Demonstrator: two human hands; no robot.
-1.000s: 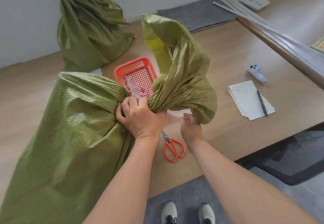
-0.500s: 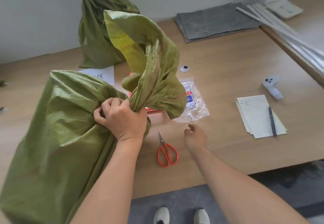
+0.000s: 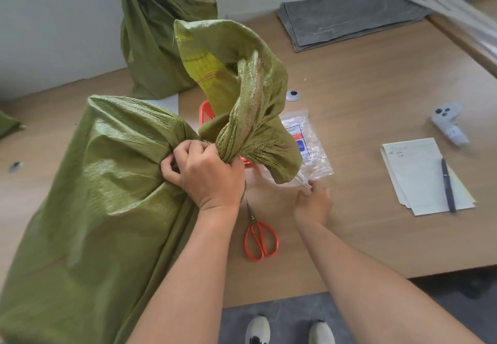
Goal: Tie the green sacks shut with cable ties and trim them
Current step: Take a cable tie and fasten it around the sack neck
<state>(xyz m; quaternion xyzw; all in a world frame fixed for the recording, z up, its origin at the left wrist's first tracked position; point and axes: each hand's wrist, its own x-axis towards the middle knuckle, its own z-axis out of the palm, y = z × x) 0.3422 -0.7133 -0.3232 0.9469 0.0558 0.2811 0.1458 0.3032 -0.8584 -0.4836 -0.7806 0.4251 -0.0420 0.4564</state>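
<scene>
A full green sack lies on the wooden table, filling the left of the view. My left hand is clenched around its gathered, twisted neck, and the loose top flops up and over to the right. My right hand rests on the table at the near edge of a clear plastic bag of cable ties, its fingertips pinching thin white ties at the bag's opening. Orange-handled scissors lie closed on the table between my forearms. A second green sack stands at the back against the wall.
A red mesh basket sits mostly hidden behind the sack's neck. To the right lie a paper pad with a pen and a white controller. Grey mats lie at the back. The table's front edge is near my shoes.
My right hand let go of the sack's neck, moved right and reached the cable tie bag. My left hand kept its grip on the neck. The view shifted left.
</scene>
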